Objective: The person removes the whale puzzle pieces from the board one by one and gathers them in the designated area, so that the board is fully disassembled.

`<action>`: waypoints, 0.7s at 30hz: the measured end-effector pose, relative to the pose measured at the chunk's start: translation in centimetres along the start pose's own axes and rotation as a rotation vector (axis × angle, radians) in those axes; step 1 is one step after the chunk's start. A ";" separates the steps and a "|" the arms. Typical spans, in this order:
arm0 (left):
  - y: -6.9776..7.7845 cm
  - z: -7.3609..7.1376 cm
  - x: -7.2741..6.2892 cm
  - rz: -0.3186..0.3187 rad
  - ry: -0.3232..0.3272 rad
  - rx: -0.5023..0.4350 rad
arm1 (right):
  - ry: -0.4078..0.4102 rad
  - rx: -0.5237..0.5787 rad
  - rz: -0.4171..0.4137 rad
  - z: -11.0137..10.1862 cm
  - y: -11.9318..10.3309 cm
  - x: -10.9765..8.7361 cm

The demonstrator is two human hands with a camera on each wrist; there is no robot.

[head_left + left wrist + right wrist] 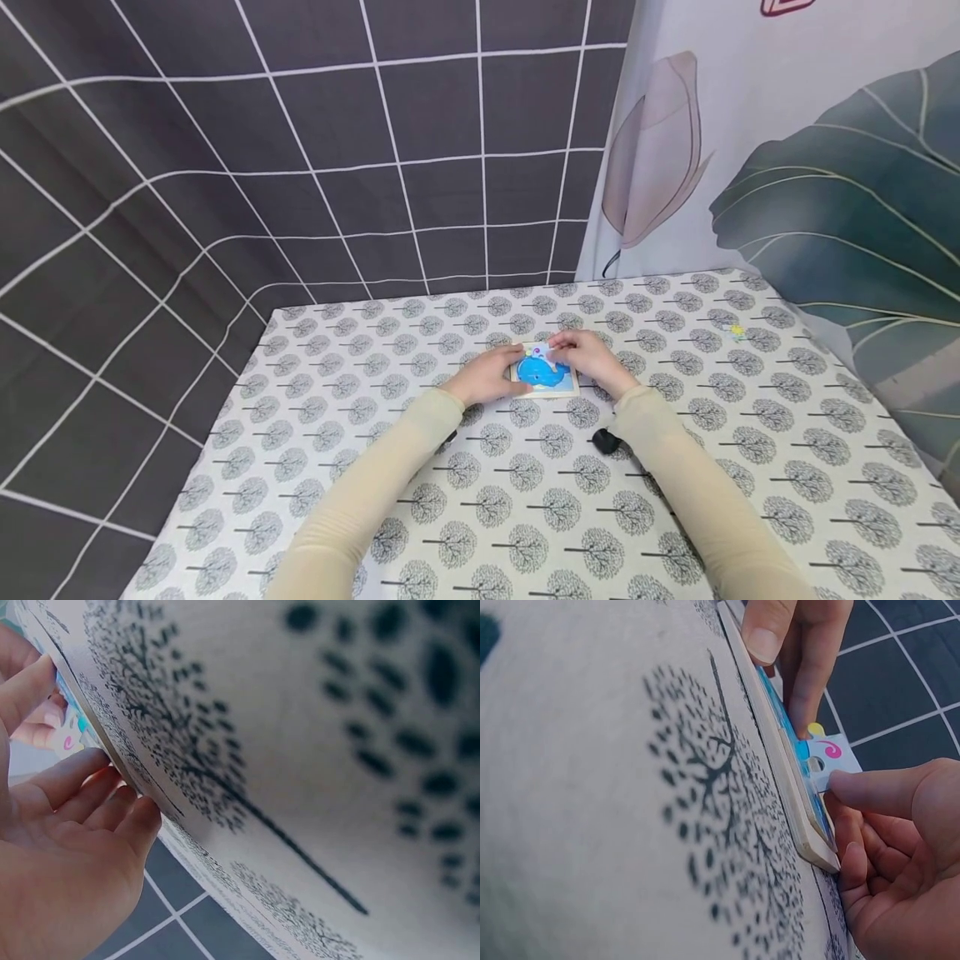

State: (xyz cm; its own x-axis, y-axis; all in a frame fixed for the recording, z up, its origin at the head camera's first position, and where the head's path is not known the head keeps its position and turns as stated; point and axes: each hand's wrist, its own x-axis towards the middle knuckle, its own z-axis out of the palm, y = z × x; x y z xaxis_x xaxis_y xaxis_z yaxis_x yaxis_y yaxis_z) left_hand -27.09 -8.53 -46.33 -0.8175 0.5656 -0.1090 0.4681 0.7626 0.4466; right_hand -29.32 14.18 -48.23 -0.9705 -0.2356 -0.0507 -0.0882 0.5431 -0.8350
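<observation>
- Nearest us, the pale sleeves (375, 492) and a black wrist device (606, 442) lie low over the tree-printed cloth (468, 508); we do well to let neither drag on it, since a tug there could shift the work;
- next comes the puzzle board (553, 395), flat on the cloth between our hands, with its blue whale (540, 373) facing up; we want it lying flush before any pressing;
- our left hand (486, 377) spans the board's left side and grips it, thumb toward the near edge and fingers farther up; that seems a sound brace, so long as the fingertips leave the gap free;
- our right hand (588, 358) pinches a puzzle piece (838, 754) with a pink swirl, thumb against its face; the piece sits tilted, raised over the board's far part;
- the step looks like fitting that piece; we judge it best to match its outline to the gap first, then lower it level and press evenly; forcing it at a slant could lift its neighbours;
- farther off to the right, well apart, lies a small yellow-marked item (737, 332), too small to make out; we leave it alone while both hands are busy
</observation>
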 end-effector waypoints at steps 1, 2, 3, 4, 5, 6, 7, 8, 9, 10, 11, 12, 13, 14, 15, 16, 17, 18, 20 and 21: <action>0.0 0.0 0.0 -0.001 -0.001 0.001 | -0.001 0.003 0.001 0.0 0.0 0.0; 0.1 0.0 0.0 -0.003 -0.002 0.001 | 0.000 0.001 0.001 0.0 0.0 0.0; 0.1 -0.1 0.0 -0.005 -0.003 0.001 | 0.000 0.004 0.003 0.0 0.0 0.0; 0.1 -0.1 0.0 -0.008 -0.004 0.002 | 0.002 0.003 0.003 0.0 0.0 0.0; 0.1 -0.1 0.0 -0.010 -0.005 0.004 | 0.004 0.005 0.003 0.0 0.0 0.0; 0.1 -0.1 0.0 -0.011 -0.005 0.003 | 0.007 0.007 0.004 0.0 0.0 0.1; 0.1 -0.1 0.0 -0.012 -0.004 0.003 | 0.009 0.006 0.004 0.1 0.0 0.1; 0.2 -0.1 0.0 -0.012 -0.004 0.002 | 0.012 0.008 0.005 0.1 0.0 0.1; 0.2 -0.1 0.0 -0.011 -0.003 0.003 | 0.013 0.013 0.008 0.1 0.0 0.1; 0.2 -0.1 0.0 -0.009 0.000 0.003 | 0.014 0.013 0.009 0.1 0.0 0.1; 0.2 -0.1 0.0 -0.007 0.001 0.003 | 0.016 0.016 0.012 0.1 0.0 0.0; 0.2 -0.1 0.1 -0.006 0.000 0.005 | 0.017 0.018 0.017 0.1 0.0 0.0; 0.1 -0.1 0.1 -0.005 0.001 0.006 | 0.017 0.020 0.019 0.1 0.0 0.0; 0.1 -0.1 0.1 -0.005 0.002 0.007 | 0.019 0.021 0.020 0.1 0.0 0.0; 0.1 -0.1 0.1 -0.005 0.004 0.005 | 0.022 0.022 0.020 0.1 0.0 0.1; 0.1 -0.1 0.1 -0.005 0.006 0.002 | 0.023 0.022 0.019 0.1 0.0 0.1; 0.1 -0.1 0.0 -0.007 0.007 0.000 | 0.025 0.023 0.017 0.2 0.0 0.1; 0.0 -0.1 0.0 -0.008 0.007 -0.003 | 0.025 0.025 0.016 0.2 0.0 0.1; 0.0 -0.1 0.0 -0.010 0.009 -0.006 | 0.026 0.026 0.016 0.2 0.0 0.1; 0.0 -0.1 0.0 -0.010 0.008 -0.009 | 0.026 0.029 0.019 0.2 0.0 0.1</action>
State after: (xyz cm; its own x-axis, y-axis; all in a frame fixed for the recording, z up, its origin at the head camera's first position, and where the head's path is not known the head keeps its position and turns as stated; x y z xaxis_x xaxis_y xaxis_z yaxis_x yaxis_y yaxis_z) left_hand -27.10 -8.56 -46.28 -0.8249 0.5551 -0.1066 0.4564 0.7654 0.4537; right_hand -29.32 13.96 -48.32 -0.9776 -0.2040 -0.0525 -0.0637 0.5238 -0.8495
